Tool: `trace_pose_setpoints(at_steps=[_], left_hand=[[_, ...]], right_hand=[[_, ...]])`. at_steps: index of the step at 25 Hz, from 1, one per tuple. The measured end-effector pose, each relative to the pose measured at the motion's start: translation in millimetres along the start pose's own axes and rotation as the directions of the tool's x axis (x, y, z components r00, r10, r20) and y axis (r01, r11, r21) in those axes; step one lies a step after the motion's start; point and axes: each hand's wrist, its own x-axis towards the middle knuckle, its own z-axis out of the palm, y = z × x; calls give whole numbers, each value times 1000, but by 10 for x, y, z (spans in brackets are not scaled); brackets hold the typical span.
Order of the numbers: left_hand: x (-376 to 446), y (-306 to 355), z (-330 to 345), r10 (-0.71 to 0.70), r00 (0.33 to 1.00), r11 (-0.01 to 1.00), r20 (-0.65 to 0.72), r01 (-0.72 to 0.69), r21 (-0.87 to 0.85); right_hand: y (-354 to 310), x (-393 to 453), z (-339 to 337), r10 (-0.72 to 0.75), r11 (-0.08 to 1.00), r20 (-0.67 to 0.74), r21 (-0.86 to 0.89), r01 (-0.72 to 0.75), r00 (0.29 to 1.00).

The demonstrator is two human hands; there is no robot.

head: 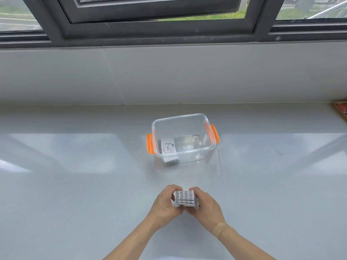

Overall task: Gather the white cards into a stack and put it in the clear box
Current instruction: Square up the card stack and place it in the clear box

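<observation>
A stack of white cards [185, 199] stands on edge between both hands near the table's front, its striped edges facing up. My left hand [165, 202] grips its left side and my right hand [205, 205] grips its right side, fingers curled round the cards. Further back stands the clear box [183, 137] with orange handles, lid off. A white card printed "love" [167, 147] lies inside it at the left.
The grey glossy table [75, 184] runs back to a light sill under a dark-framed window [159, 25]. A wooden tray corner [340, 111] shows at the right edge.
</observation>
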Motion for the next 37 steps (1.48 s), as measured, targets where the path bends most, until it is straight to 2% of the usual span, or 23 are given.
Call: trace_pose_setpoints(at_steps=[5, 14, 20, 23, 25, 28, 30, 32, 34, 37], left_hand=[[23, -34, -58, 37, 999, 999, 12, -37, 4], [-29, -128, 23, -11, 997, 999, 75, 8, 47], [-16, -108, -64, -154, 979, 960, 135, 180, -215], [-22, -155, -103, -213, 972, 942, 101, 232, -242], [-41, -205, -125, -202, 979, 964, 36, 205, -172], [-54, -213, -96, 30, 999, 990, 14, -31, 140], [-5, -193, 16, 217, 973, 881, 74, -228, 415], [50, -162, 176, 293, 942, 718, 162, -329, 614], [107, -139, 288, 291, 931, 573, 222, -355, 739], [165, -155, 326, 322, 919, 476, 228, -365, 800]], right_hand=[[30, 32, -30, -36, 997, -13, -63, 35, 999], [133, 26, -15, -10, 992, 57, -123, 17, 998], [107, -20, -183, -151, 977, 14, -153, 151, 989], [96, -6, -265, -193, 930, 20, -316, 189, 981], [118, 30, -307, -214, 866, 16, -460, 197, 977], [131, 95, -282, -191, 817, 53, -545, 189, 980], [133, 131, -220, -167, 815, 71, -552, 178, 983], [129, 143, -171, -127, 830, 75, -538, 147, 989], [143, 150, -140, -81, 860, 61, -501, 101, 995], [213, 117, -147, 20, 947, 2, -321, -18, 1000]])
